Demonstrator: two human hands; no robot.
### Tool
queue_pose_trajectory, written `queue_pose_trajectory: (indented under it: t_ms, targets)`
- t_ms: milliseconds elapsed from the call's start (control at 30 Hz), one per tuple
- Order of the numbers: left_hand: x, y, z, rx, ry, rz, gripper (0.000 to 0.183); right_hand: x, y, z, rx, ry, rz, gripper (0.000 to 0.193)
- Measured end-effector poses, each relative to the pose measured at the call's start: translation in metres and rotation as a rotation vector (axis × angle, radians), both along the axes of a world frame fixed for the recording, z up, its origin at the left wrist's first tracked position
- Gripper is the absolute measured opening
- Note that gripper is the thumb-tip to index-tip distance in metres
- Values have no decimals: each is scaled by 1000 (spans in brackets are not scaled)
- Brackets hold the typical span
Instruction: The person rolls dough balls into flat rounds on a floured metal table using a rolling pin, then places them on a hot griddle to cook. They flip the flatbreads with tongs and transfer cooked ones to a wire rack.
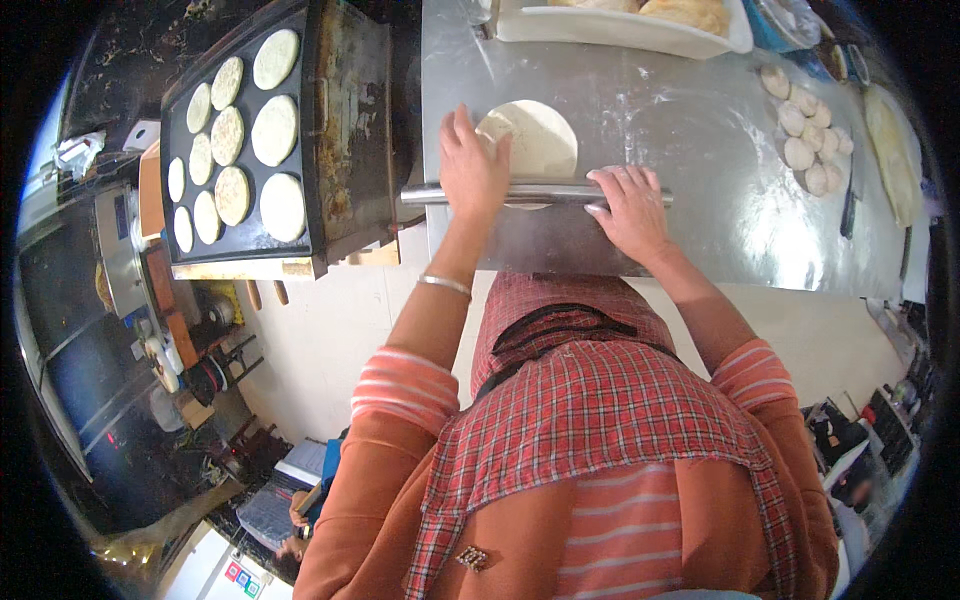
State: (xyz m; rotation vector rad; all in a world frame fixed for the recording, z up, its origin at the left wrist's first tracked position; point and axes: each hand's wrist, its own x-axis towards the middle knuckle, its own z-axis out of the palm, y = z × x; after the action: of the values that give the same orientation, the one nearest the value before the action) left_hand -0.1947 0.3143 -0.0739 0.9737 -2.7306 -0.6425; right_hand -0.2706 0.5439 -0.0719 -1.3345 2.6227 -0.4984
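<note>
A round flat sheet of dough (535,135) lies on the metal worktop, with a metal rolling pin (550,190) across its near edge. My left hand (473,165) reaches over the left part of the pin. Its fingers are stretched out and open, beside and partly over the left edge of the dough; whether the palm presses on the pin is hidden. Toward the right end of the pin, my right hand (632,208) is closed on it, fingers across the top and thumb on the near side.
Left of the worktop (690,130), a dark griddle (245,160) carries several round flatbreads (275,130). Several small dough balls (800,125) sit at the right. A white tray (620,30) with larger dough pieces stands at the back. A dark-handled tool (849,215) lies near the right edge.
</note>
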Motion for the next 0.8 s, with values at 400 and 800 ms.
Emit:
queue_pose_trajectory:
  t_ms: [400,800]
  targets:
    - [70,8,22,776,116,2,34,25,43,16,-134,13,108,51]
    - [-26,-63,-12,-398,96,-105,56,-72,-92,-3,-49,307,-158,66]
